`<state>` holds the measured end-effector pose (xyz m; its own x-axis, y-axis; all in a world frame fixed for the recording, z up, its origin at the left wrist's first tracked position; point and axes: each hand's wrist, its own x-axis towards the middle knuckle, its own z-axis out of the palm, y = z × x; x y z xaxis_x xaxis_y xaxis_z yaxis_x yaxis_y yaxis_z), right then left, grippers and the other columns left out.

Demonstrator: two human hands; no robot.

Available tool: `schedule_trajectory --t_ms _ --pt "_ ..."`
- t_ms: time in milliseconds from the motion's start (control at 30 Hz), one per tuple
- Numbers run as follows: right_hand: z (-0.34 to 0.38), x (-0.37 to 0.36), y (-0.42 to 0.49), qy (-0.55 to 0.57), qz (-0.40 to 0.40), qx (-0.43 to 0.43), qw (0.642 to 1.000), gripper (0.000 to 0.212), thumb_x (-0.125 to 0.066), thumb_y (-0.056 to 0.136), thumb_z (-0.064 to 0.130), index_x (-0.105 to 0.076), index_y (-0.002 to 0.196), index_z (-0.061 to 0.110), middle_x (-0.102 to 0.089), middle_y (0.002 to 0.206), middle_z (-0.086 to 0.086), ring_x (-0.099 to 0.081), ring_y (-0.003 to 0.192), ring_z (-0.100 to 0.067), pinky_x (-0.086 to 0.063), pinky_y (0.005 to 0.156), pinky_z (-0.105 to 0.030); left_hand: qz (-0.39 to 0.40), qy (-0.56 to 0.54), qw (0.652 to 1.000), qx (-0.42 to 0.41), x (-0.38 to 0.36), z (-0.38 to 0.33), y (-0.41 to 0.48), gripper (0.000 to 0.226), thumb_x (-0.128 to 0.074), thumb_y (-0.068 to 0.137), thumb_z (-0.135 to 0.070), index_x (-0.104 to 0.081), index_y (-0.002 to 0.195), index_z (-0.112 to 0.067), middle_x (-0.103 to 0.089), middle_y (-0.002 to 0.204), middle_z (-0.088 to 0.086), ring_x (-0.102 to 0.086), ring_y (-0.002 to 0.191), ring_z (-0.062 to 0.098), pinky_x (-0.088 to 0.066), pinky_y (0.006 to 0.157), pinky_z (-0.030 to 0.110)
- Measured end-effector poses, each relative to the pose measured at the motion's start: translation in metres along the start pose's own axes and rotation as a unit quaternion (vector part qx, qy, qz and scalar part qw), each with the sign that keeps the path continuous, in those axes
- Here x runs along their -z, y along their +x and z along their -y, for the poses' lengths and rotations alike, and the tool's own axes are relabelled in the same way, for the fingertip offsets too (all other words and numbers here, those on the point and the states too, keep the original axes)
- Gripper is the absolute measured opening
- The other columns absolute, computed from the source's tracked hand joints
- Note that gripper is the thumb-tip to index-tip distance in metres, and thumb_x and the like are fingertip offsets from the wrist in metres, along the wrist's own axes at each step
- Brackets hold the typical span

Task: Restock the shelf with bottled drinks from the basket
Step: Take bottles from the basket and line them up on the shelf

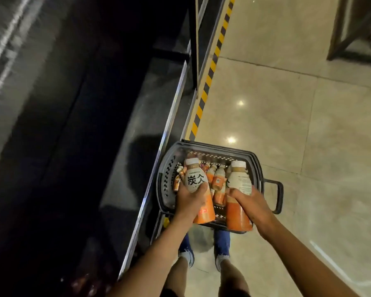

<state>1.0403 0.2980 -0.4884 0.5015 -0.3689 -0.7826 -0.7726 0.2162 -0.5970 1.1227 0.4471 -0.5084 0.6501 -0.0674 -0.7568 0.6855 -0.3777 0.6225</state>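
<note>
The left hand (191,202) was wrapped around the middle of a white-capped bottle (198,189) with a cream upper label and an orange base, fingers closed firmly on it with the thumb crossing the printed front; the right hand (247,202) gripped a second bottle (239,189) of the same kind, fingers curled over its waist, its back label turned up. Both bottles were held tilted, caps pointing away from the person, just above the dark plastic basket (266,168) that sat on the tiled floor (287,103) directly beneath the hands. Between and below the two hands more bottles (219,181) lay loosely in the basket — so the restocking appeared far from finished. The likeliest trouble, as a judgement, was a slip: each grip sat around a smooth tapered body, and a bottle swung up fast could slide out and fall onto the stock below or the hard tiles. A second risk lay to the left of the left hand, where the metal edge (169,125) of the shelf unit ran close by — a bottle carried across could knock it. The shelf (73,125) itself, further left, was dark and blurred, so whether a free slot waited there could not be told.
</note>
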Motion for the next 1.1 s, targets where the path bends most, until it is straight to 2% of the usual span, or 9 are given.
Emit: schedule_trajectory --t_ms 100,200,333,433,500,600,767,933,1100 --pt "0.047 0.027 -0.071 -0.022 -0.013 0.077 0.997 0.023 -0.079 0.081 0.027 -0.061 0.094 0.033 -0.072 0.096 0.003 -0.069 0.085 -0.011 -0.056 0.074 -0.030 0.018 -0.019 0.996 -0.083 0.015 -0.058 -0.074 0.017 -0.068 0.089 -0.014 -0.058 0.100 -0.021 -0.068 0.090 -0.001 -0.067 0.071 0.000 -0.048 0.053 0.011" --pt "0.088 0.045 -0.141 -0.050 -0.018 0.153 0.987 0.028 -0.080 0.080 0.027 -0.059 0.098 0.034 -0.071 0.097 0.005 -0.068 0.084 -0.009 -0.053 0.068 -0.025 0.018 -0.043 0.989 -0.140 0.039 -0.107 -0.160 0.023 -0.070 0.088 -0.015 -0.058 0.107 -0.019 -0.068 0.091 0.001 -0.067 0.065 -0.003 -0.049 0.052 0.010" --pt "0.140 0.046 -0.208 -0.119 0.015 0.267 0.956 0.061 -0.073 0.057 0.061 -0.058 0.109 0.034 -0.070 0.100 0.011 -0.068 0.088 -0.007 -0.056 0.075 -0.030 -0.064 -0.107 0.971 -0.204 0.071 -0.134 -0.248 0.025 -0.076 0.083 -0.016 -0.062 0.102 -0.023 -0.074 0.080 -0.008 -0.070 0.074 0.000 -0.050 0.056 0.012" --pt "0.168 0.030 -0.250 -0.164 0.057 0.352 0.919 0.051 -0.076 0.060 0.055 -0.058 0.103 0.035 -0.070 0.092 0.013 -0.067 0.078 0.000 -0.052 0.067 -0.023 -0.157 -0.131 0.955 -0.215 0.092 -0.130 -0.304 0.032 -0.078 0.077 -0.033 -0.060 0.102 -0.024 -0.074 0.084 -0.012 -0.071 0.077 0.003 -0.053 0.060 0.019" --pt "0.179 0.011 -0.275 -0.199 0.086 0.398 0.891 0.043 -0.079 0.066 0.046 -0.057 0.101 0.035 -0.068 0.089 0.014 -0.063 0.075 0.005 -0.045 0.061 -0.017 -0.221 -0.127 0.939 -0.232 0.107 -0.122 -0.335 0.033 -0.077 0.074 -0.037 -0.058 0.099 -0.026 -0.072 0.085 -0.015 -0.070 0.076 0.001 -0.053 0.062 0.022" --pt "0.183 -0.023 -0.313 -0.230 0.148 0.446 0.852 0.039 -0.081 0.070 0.043 -0.056 0.098 0.033 -0.067 0.087 0.011 -0.062 0.075 0.005 -0.047 0.062 -0.021 -0.303 -0.136 0.912 -0.239 0.134 -0.103 -0.377 0.038 -0.076 0.071 -0.044 -0.055 0.100 -0.030 -0.071 0.085 -0.016 -0.068 0.078 -0.001 -0.052 0.063 0.023" --pt "0.161 -0.086 -0.385 -0.269 0.275 0.473 0.793 0.038 -0.081 0.071 0.037 -0.056 0.099 0.035 -0.067 0.089 0.015 -0.063 0.077 0.007 -0.044 0.061 -0.015 -0.444 -0.175 0.856 -0.199 0.181 -0.052 -0.453 0.041 -0.073 0.067 -0.048 -0.052 0.099 -0.032 -0.067 0.087 -0.015 -0.065 0.080 0.002 -0.050 0.064 0.026" --pt "0.111 -0.141 -0.474 -0.287 0.398 0.472 0.732 0.038 -0.081 0.066 0.042 -0.058 0.095 0.034 -0.069 0.081 0.015 -0.064 0.073 0.006 -0.044 0.056 -0.012 -0.555 -0.217 0.782 -0.181 0.215 0.026 -0.542 0.040 -0.076 0.067 -0.048 -0.052 0.096 -0.032 -0.067 0.082 -0.011 -0.064 0.075 0.005 -0.047 0.061 0.026" --pt "0.033 -0.180 -0.580 -0.302 0.510 0.481 0.646 0.050 -0.075 0.054 0.055 -0.058 0.098 0.037 -0.069 0.088 0.024 -0.067 0.074 0.003 -0.049 0.061 -0.019 -0.640 -0.267 0.699 -0.176 0.238 0.120 -0.634 0.051 -0.078 0.058 -0.058 -0.055 0.096 -0.033 -0.067 0.086 -0.008 -0.065 0.078 0.006 -0.049 0.063 0.027"
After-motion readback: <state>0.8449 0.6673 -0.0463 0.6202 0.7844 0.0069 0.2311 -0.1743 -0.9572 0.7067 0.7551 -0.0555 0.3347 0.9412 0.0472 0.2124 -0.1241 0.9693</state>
